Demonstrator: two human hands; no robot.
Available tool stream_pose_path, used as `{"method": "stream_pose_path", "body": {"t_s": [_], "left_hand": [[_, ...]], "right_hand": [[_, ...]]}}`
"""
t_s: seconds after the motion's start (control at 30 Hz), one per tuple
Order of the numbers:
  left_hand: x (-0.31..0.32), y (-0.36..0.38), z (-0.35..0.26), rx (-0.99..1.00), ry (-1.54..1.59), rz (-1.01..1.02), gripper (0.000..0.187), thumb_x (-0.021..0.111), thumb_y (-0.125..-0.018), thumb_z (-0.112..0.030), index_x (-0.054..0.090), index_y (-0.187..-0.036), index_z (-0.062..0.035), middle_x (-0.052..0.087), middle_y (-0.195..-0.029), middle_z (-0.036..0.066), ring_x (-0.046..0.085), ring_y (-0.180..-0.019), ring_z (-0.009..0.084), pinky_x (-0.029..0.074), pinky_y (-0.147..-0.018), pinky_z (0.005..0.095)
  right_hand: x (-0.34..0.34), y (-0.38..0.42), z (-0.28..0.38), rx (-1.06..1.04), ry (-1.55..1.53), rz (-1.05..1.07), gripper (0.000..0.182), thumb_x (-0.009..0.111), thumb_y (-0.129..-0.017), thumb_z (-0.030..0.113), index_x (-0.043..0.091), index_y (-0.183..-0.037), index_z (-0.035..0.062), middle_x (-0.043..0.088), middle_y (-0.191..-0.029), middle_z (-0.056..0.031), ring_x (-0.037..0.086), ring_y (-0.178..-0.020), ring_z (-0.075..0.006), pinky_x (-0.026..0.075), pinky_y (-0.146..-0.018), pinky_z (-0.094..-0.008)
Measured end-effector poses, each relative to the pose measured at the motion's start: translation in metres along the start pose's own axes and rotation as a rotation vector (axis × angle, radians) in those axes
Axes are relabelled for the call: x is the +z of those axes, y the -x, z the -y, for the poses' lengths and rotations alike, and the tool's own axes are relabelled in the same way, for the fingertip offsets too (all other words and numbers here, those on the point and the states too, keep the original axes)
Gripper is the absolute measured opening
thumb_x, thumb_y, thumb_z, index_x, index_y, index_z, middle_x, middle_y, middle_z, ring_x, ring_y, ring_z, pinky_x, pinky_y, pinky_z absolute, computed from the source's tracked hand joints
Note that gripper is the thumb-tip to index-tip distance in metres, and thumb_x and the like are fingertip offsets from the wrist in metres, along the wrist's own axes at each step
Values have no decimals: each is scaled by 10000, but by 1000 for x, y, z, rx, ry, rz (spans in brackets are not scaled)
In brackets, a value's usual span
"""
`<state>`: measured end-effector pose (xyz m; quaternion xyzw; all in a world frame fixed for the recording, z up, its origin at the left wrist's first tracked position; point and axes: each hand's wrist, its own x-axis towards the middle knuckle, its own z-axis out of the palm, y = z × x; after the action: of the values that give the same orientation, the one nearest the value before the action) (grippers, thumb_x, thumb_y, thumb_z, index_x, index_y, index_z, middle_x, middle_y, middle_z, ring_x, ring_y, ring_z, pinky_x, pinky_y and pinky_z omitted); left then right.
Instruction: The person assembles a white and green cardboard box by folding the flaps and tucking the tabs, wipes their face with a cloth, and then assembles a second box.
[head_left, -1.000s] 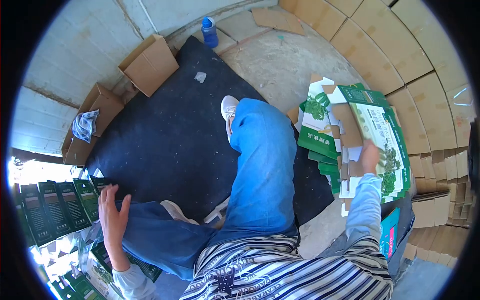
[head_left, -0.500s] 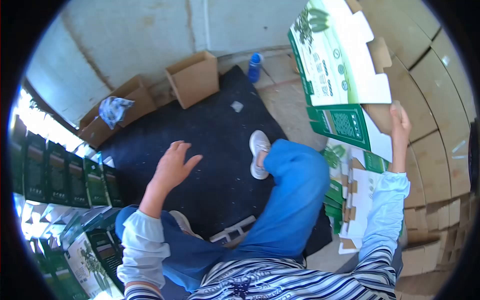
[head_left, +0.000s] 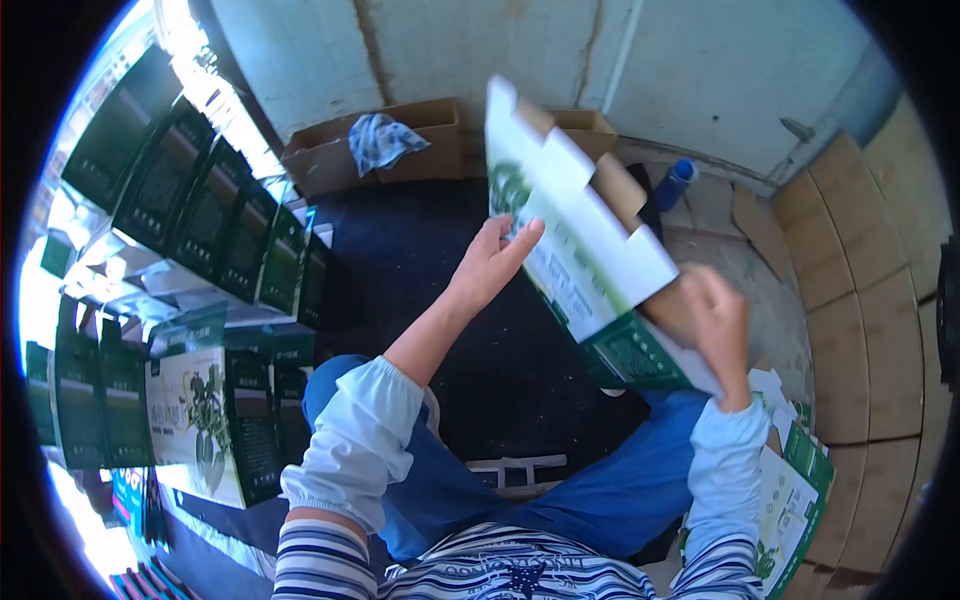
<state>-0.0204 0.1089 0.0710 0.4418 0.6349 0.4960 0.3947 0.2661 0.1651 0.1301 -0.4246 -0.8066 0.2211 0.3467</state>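
Note:
A flat green-and-white printed carton (head_left: 585,250), its flaps spread, hangs tilted in front of me above my legs. My right hand (head_left: 715,320) grips its lower right end, fingers closed round the brown inner side. At the carton's left edge is my left hand (head_left: 497,262), thumb and fingers apart, close to or touching the printed face; contact is hard to tell. More flat cartons (head_left: 790,500) lie beside my right leg. To my left, green-and-white boxes (head_left: 200,420) stand in stacked rows.
An open brown box (head_left: 310,160) with a checked cloth (head_left: 380,142) stands by the wall, another brown box (head_left: 585,125) beside it. A blue bottle (head_left: 676,184) is near the wall. Brown cartons (head_left: 850,280) are stacked at right. A black mat (head_left: 400,260) covers the floor.
The view has turned left. My right hand has brought the carton from the right to in front of me, and my left hand has come up to its left edge.

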Motion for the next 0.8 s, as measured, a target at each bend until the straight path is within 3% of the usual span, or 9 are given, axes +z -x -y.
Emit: {"method": "stream_pose_path", "body": {"t_s": [0.1, 0.2, 0.27, 0.4, 0.43, 0.57, 0.67, 0.7, 0.8], "left_hand": [[-8, -6, 13, -172, 76, -214, 990, 600, -810, -612, 228, -1398, 93, 405, -1347, 287, 413, -1272, 328, 341, -1036, 360], [-13, -7, 29, -247, 30, -176, 1098, 628, -766, -639, 144, -1418, 100, 352, -1371, 325, 399, -1281, 366, 320, -1057, 374], [-5, -10, 41, -204, -123, -249, 934, 626, -811, -477, 197, -1393, 115, 412, -1317, 326, 463, -1220, 362, 352, -1034, 371], [-2, 3, 45, -167, 28, -245, 606, 560, -768, -225, 400, -1284, 49, 596, -1041, 159, 582, -955, 226, 480, -771, 356], [-3, 2, 46, -254, 99, -162, 500, 571, -779, -207, 472, -1232, -20, 605, -1000, 97, 589, -924, 181, 486, -696, 347], [-4, 9, 39, -327, 223, 1, 360, 549, -806, -167, 501, -1150, -73, 618, -967, 69, 614, -872, 167, 509, -692, 349], [0, 9, 36, -334, 218, -62, 323, 545, -808, -162, 514, -1112, -57, 624, -943, 72, 632, -770, 164, 516, -682, 319], [-3, 12, 24, -282, 171, 13, 300, 535, -805, -124, 510, -1085, -21, 625, -907, 84, 633, -690, 160, 506, -577, 264], [-4, 12, 24, -250, 112, 25, 316, 525, -795, -84, 491, -1093, 16, 622, -855, 95, 632, -683, 159, 485, -479, 246]], "right_hand": [[42, 31, 9, -81, -5, 121, 192, 563, -895, 157, 646, -992, 13, 664, -882, -176, 655, -837, -321, 497, -731, -356], [57, 54, 13, -66, -71, 143, 167, 581, -886, 122, 642, -984, 2, 663, -862, -177, 655, -788, -327, 500, -681, -348], [59, 66, 11, 1, -100, 135, 159, 586, -883, 114, 640, -978, -2, 660, -854, -183, 651, -771, -334, 497, -663, -347], [49, 75, -10, 8, 42, 66, 149, 568, -900, 146, 606, -924, 4, 608, -752, -210, 596, -681, -384, 463, -586, -383], [44, 72, -16, 46, 115, 121, 166, 565, -900, 169, 579, -874, 5, 596, -727, -211, 581, -664, -398, 447, -563, -417], [32, 65, -12, 1, 329, 200, 166, 606, -856, 182, 590, -869, 18, 625, -772, -196, 605, -700, -379, 457, -585, -443], [33, 58, -7, -62, 228, 246, 176, 635, -823, 189, 616, -898, 30, 644, -807, -178, 618, -729, -362, 475, -619, -426], [35, 56, -9, -52, 242, 278, 191, 652, -801, 198, 635, -904, 37, 654, -836, -169, 626, -755, -354, 483, -650, -420], [37, 48, -22, -93, 188, 301, 182, 651, -802, 199, 642, -881, 35, 651, -828, -172, 626, -753, -354, 481, -648, -425]]}}
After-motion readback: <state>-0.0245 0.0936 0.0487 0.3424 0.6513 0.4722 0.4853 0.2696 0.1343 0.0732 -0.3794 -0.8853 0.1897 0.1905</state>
